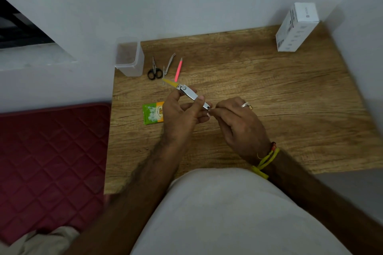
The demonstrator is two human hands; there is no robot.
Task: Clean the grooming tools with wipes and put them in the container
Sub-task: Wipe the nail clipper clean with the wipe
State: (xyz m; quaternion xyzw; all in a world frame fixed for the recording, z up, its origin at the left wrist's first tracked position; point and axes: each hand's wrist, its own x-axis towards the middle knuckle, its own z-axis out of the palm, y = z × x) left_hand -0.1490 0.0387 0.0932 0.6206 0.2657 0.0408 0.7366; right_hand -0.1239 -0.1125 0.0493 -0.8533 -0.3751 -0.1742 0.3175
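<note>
**Clipper held slantwise between both hands, container off to the far left**

The left hand (182, 109) grips a silver nail clipper (192, 95) above the counter (269, 89), thumb and fingers curled round its body. The tool's long axis runs diagonally: its yellow tip points up and to the left, toward the other tools, and its near end slants down and right to meet the right hand (234, 118). The right hand's fingers are pinched together at that near end, touching the left hand's fingertips; a sliver of white shows between them, probably a wipe, but it is too small to be sure.

The clear plastic container (129, 56) stands at the counter's far left corner, beyond the clipper's yellow tip and roughly in line with its axis. The left hand is the nearer one to it, so the drop would likely fall to that hand, with a reach forward and left.

Between the hands and the container lie the tools not yet put away: black-handled scissors (155, 69), a steel cuticle nipper (169, 63) and a pink stick (178, 69), side by side, just beside the container.

A green and orange wipe sachet (152, 113) lies flat on the counter, partly hidden by the left hand; its printing cannot be read. A white box (296, 27) stands at the far right corner, with grey label text and a small logo, all too blurred to make out.
</note>
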